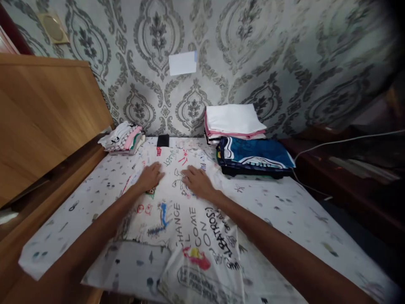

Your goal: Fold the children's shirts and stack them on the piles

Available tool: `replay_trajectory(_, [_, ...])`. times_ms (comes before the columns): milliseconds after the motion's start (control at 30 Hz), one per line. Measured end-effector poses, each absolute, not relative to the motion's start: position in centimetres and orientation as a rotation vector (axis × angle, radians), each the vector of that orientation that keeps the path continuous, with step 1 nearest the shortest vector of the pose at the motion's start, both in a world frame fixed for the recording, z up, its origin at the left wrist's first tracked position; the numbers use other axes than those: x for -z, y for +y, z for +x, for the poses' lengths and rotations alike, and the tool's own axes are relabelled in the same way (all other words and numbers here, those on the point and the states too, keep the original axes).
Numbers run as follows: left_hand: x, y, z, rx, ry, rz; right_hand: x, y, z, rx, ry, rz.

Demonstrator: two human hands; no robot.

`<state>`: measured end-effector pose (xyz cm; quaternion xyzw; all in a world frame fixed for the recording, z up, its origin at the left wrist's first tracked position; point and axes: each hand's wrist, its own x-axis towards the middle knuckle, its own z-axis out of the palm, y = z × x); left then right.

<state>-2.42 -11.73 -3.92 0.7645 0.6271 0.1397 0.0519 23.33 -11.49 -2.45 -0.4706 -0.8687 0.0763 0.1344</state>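
Observation:
A white shirt (177, 223) covered in handwritten words and drawings lies spread on a white patterned sheet (284, 211). My left hand (151, 176) rests palm down on the shirt's upper part, fingers flat and stretched forward. My right hand (198, 180) lies flat beside it, a short gap between them, fingers also extended. Neither hand holds anything. The shirt's lower part hangs over the near edge.
A folded blue garment (256, 155) lies at the back right, with a white and pink folded stack (234, 120) behind it. A small pile of folded clothes (123, 137) sits back left. A wooden headboard (41, 118) stands left. A white cable (332, 145) runs right.

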Motion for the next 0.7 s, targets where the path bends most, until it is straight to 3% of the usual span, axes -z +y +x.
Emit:
replay_trajectory(133, [3.8, -8.5, -9.2, -0.379, 2.149, 2.283, 1.8, -6.4, 25.3, -0.109, -2.319, -1.758])
replay_trajectory(467, [3.1, 4.7, -10.9, -0.273, 2.126, 2.357, 1.9, 9.8, 20.3, -0.323, -2.056, -1.938])
replay_trajectory(700, [2.4, 6.8, -12.0, -0.12, 2.123, 2.372, 3.3, 14.5, 20.3, -0.404, -1.854, -2.002])
